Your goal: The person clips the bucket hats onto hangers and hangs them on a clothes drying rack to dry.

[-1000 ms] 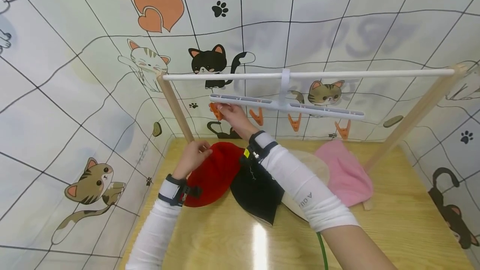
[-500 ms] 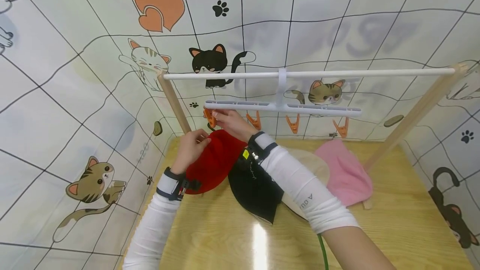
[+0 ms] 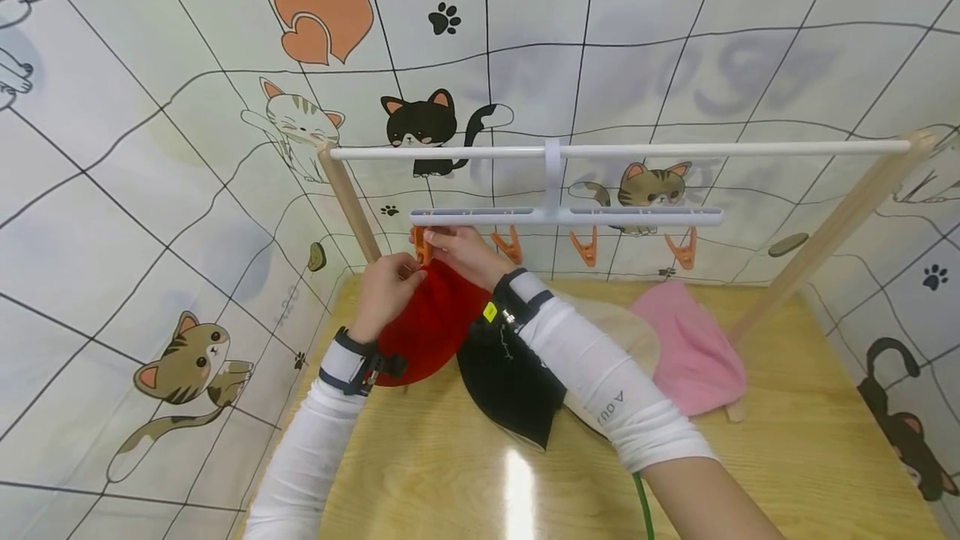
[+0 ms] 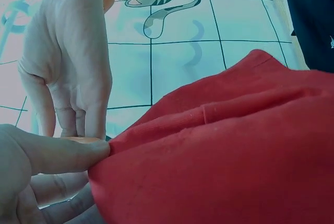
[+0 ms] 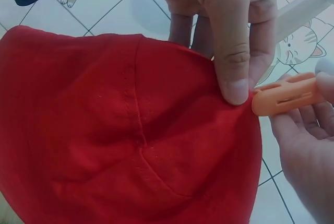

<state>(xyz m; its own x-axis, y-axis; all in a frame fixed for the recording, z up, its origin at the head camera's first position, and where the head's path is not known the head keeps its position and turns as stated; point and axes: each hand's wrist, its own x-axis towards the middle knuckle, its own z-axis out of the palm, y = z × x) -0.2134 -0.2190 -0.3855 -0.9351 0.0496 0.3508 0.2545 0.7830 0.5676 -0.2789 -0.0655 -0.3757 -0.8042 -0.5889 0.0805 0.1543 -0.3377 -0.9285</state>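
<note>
My left hand (image 3: 381,294) pinches the top edge of a red hat (image 3: 438,315) between thumb and fingers, and the hat hangs down from there. My right hand (image 3: 467,255) pinches an orange clip (image 3: 422,247) at the left end of a white clip hanger (image 3: 480,217). In the right wrist view, the nose of that clip (image 5: 287,96) is right at the hat's edge, beside my left thumb. The left wrist view shows the red cloth (image 4: 209,151) gathered under my left thumb, with the right hand (image 4: 73,57) just above.
The hanger hooks over a white rod (image 3: 712,148) on wooden posts. Several more orange clips, one of them a clip (image 3: 584,247) near the middle, hang from it. A black hat (image 3: 510,386), a cream hat (image 3: 637,332) and a pink hat (image 3: 690,348) lie on the wooden table (image 3: 450,473).
My left hand has lifted the red hat up to the clip. My right hand has drawn the clip slightly down and left, and the hanger has levelled and slid left along the rod.
</note>
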